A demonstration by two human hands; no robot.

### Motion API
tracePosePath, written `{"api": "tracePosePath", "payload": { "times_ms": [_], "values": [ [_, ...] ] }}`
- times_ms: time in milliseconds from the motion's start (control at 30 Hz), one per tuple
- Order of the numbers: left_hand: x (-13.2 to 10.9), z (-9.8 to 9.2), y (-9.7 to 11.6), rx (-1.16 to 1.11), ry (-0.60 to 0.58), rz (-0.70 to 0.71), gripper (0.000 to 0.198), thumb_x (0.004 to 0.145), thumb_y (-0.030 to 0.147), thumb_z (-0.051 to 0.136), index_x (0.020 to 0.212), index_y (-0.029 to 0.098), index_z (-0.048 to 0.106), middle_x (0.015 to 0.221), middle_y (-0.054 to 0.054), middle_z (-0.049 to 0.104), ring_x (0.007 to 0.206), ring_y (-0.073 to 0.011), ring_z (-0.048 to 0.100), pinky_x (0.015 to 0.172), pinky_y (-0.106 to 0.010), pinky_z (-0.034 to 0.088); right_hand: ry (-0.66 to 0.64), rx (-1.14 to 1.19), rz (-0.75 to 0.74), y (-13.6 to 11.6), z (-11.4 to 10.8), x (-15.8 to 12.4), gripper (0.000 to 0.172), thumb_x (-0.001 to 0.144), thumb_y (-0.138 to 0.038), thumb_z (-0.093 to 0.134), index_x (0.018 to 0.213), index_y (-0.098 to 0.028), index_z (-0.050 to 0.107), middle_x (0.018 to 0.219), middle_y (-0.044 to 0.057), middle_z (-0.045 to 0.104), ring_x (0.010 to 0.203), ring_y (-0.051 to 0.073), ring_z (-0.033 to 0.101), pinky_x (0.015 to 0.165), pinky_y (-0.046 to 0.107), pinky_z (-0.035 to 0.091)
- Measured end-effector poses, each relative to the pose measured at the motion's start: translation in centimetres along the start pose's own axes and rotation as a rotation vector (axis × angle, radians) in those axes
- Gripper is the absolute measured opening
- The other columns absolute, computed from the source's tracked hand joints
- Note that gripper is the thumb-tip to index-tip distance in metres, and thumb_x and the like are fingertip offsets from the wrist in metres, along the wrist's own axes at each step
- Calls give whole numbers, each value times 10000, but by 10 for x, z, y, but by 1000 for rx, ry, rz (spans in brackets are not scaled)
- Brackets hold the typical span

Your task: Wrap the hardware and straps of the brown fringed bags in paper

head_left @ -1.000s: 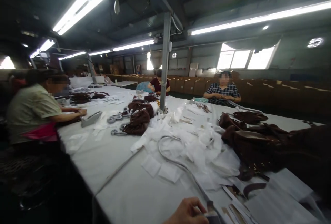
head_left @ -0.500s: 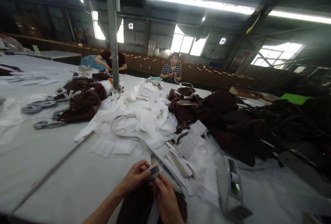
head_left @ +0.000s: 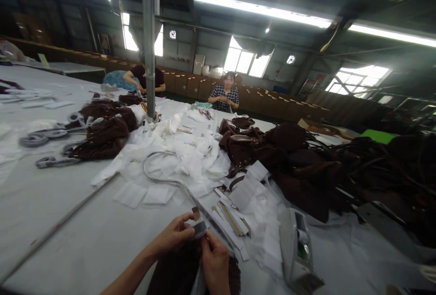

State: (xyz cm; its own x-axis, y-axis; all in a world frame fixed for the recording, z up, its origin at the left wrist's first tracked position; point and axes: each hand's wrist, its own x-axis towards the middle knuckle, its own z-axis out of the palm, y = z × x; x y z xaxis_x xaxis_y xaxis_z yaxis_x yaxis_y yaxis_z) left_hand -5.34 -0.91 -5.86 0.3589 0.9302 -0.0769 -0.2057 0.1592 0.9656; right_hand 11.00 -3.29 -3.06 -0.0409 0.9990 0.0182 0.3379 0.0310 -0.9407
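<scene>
My left hand [head_left: 173, 236] and my right hand [head_left: 215, 262] are close together at the bottom middle of the view, both pinching a small grey strap end [head_left: 198, 228] with a brown tab sticking up. Under my hands lies a dark brown bag piece [head_left: 177, 270], partly hidden by my wrists. A grey strap [head_left: 160, 178] runs from my fingers back in a loop over the white table [head_left: 68, 240]. Both hands have their fingers closed on the strap end.
White paper sheets [head_left: 190, 159] litter the table's middle. Brown bags [head_left: 293, 159] are heaped at right, another brown pile [head_left: 105, 131] at left. A grey tool [head_left: 297, 249] lies right of my hands. A steel post [head_left: 149, 45] stands on the table. Two people [head_left: 225, 97] sit across.
A second ago the view faced left with only one hand showing; it swung right. Since half a second ago my hands stay together on the strap end, shifted slightly.
</scene>
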Motion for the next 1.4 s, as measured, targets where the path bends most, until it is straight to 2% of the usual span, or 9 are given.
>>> {"api": "tracePosePath", "payload": {
  "times_ms": [133, 300, 400, 700, 833, 967, 1133, 1300, 1400],
  "values": [
    [1, -1, 1, -34, 39, -26, 495, 724, 503, 708, 1063, 165, 579, 556, 68, 471, 396, -40, 339, 377, -170, 213, 28, -78, -79, 0, 0, 2, 296, 831, -373, 494, 711, -181, 685, 604, 10, 615, 586, 160, 532, 577, 249, 389],
    [2, 6, 7, -45, 9, 0, 535, 699, 510, 725, 1065, 142, 598, 555, 67, 468, 390, -34, 315, 366, -169, 213, 56, 297, 247, 17, 5, 6, 388, 700, -526, 636, 805, -159, 703, 489, -24, 564, 396, 120, 450, 410, 225, 320],
    [2, 8, 9, -44, -3, -7, 560, 697, 525, 718, 1085, 139, 598, 572, 61, 483, 399, -37, 324, 372, -166, 224, 87, 432, 324, 25, 2, 6, 416, 627, -526, 722, 809, -152, 711, 492, -23, 584, 411, 107, 469, 421, 204, 327],
    [1, 7, 14, 18, -76, -73, 429, 725, 484, 699, 963, 129, 661, 617, 35, 505, 439, -49, 373, 398, -164, 267, 137, 340, 181, 21, 5, 4, 340, 673, -497, 702, 742, -164, 699, 507, -25, 588, 446, 121, 492, 456, 217, 377],
    [2, 6, 16, 11, -91, -107, 426, 725, 492, 688, 926, 116, 675, 635, 7, 566, 435, -50, 373, 397, -171, 265, 87, 327, 131, 21, 6, 6, 320, 712, -467, 676, 791, -157, 689, 585, 3, 636, 500, 141, 539, 501, 231, 426],
    [5, 5, 15, 11, -41, -125, 405, 726, 485, 682, 891, 115, 678, 619, 2, 583, 420, -52, 373, 386, -175, 256, -45, 353, 97, 18, 1, 6, 324, 736, -443, 663, 888, -159, 702, 697, 29, 686, 599, 168, 596, 572, 248, 469],
    [7, 6, 17, 20, 36, -158, 363, 702, 471, 693, 828, 131, 678, 511, 54, 481, 377, -40, 313, 367, -173, 232, 9, 340, 144, 20, -6, 0, 355, 719, -447, 707, 915, -156, 658, 595, 0, 647, 528, 163, 600, 554, 256, 474],
    [7, 5, 21, 50, 18, -212, 390, 708, 482, 643, 840, 116, 660, 560, 14, 564, 383, -49, 345, 364, -177, 218, -303, 438, 44, 26, -20, -7, 490, 655, -391, 791, 1080, -200, 640, 942, 73, 724, 876, 248, 673, 774, 329, 525],
    [8, 7, 20, 91, -21, -233, 352, 683, 451, 649, 790, 115, 651, 538, 34, 530, 386, -53, 345, 373, -184, 227, -264, 263, -71, 20, -29, -4, 287, 788, -379, 675, 1030, -224, 672, 873, 49, 708, 799, 218, 670, 743, 319, 526]
  ]
}}
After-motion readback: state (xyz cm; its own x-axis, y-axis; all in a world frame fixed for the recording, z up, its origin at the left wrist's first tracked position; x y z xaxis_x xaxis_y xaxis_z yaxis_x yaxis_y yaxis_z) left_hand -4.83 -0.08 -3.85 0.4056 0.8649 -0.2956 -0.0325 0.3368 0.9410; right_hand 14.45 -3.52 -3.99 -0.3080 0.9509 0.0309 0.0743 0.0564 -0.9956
